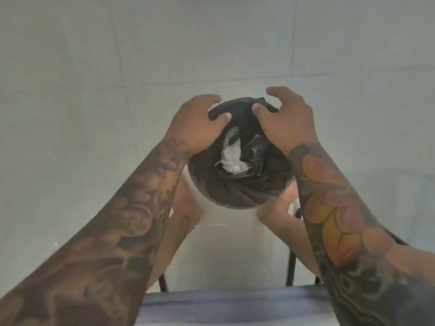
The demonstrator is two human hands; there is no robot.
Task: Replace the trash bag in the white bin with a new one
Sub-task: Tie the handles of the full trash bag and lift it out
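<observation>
1. Head view, looking straight down on white bin point(235, 234), standing on pale tiled floor point(94, 67), gripped between the knees near the bottom of frame.
2. Black trash bag point(237, 191) in the bin, rim folded over the bin's mouth all round; white crumpled paper point(231, 151) and shiny black wrapper point(255, 152) lying inside.
3. Left hand point(197, 123) on the far-left part of the rim, thumb pressed inside, fingers curled over the outside: pinching the bag edge, looks gripped.
4. Right hand point(287, 121) on the far-right part of the rim, thumb down on bunched bag film, fingers arched and partly lifted: half-closed, hold looks light, cannot tell for sure if film is really caught.
5. Judged step: peeling the old bag's rim off the far edge before lifting out. New bag not in view.
6. Risk: thin film torn if pulled hard while the near rim is tight over the bin; cause, only the far side freed.
7. Risk: right-hand pinch slipping off, rim dropping into the bin; cause, loose grip on little film.
8. Risk: paper and wrapper spilling onto the floor if the bag is lifted with the mouth open or tilted.
9. Risk: bin lifting with the bag from suction or tight fit; knees seem placed to stop that.
10. Frame blurry, finger contact details uncertain.
</observation>
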